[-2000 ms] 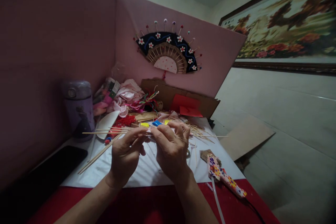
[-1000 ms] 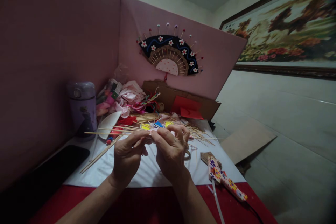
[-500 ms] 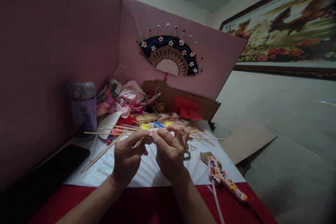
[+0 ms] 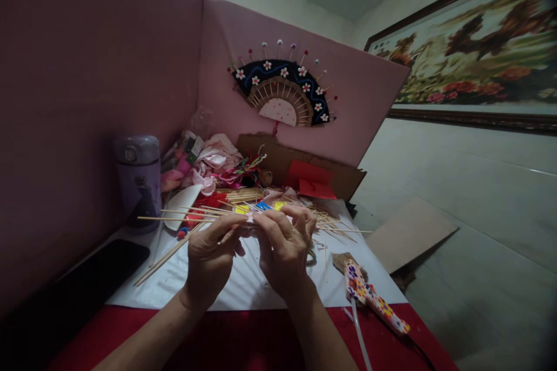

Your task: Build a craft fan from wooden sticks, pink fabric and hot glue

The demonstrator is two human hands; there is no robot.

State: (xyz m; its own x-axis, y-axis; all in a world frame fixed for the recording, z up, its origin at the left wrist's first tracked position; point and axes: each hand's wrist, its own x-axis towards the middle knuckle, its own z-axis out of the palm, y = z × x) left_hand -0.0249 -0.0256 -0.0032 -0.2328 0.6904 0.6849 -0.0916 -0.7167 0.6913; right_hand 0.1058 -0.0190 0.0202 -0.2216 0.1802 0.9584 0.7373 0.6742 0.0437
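Observation:
Above the white table sheet, my left hand (image 4: 211,258) is closed, thumb and fingertips pinching a small pale pinkish piece (image 4: 249,219). My right hand (image 4: 285,246) is closed on the same piece from the other side, its fingers curled over and hiding most of it. Thin bamboo sticks (image 4: 174,219) spread out to the left beyond my left fingertips, and one stick (image 4: 348,231) sticks out past my right hand. Whether all of them are joined to the piece cannot be seen. Loose bamboo sticks (image 4: 167,256) lie on the table beside my left hand.
A flowered hot glue gun (image 4: 374,298) lies at the right edge. A lilac bottle (image 4: 138,182) and a black phone (image 4: 113,261) are on the left. Behind are red yarn (image 4: 209,204), crumpled pink cloth (image 4: 217,153) and red paper (image 4: 308,177). A decorated fan (image 4: 282,90) hangs on the pink board.
My two hands keep their pinch on the pale piece. The fingers shift slightly and the sticks at left tip a little; a bit more of the piece shows between the fingertips.

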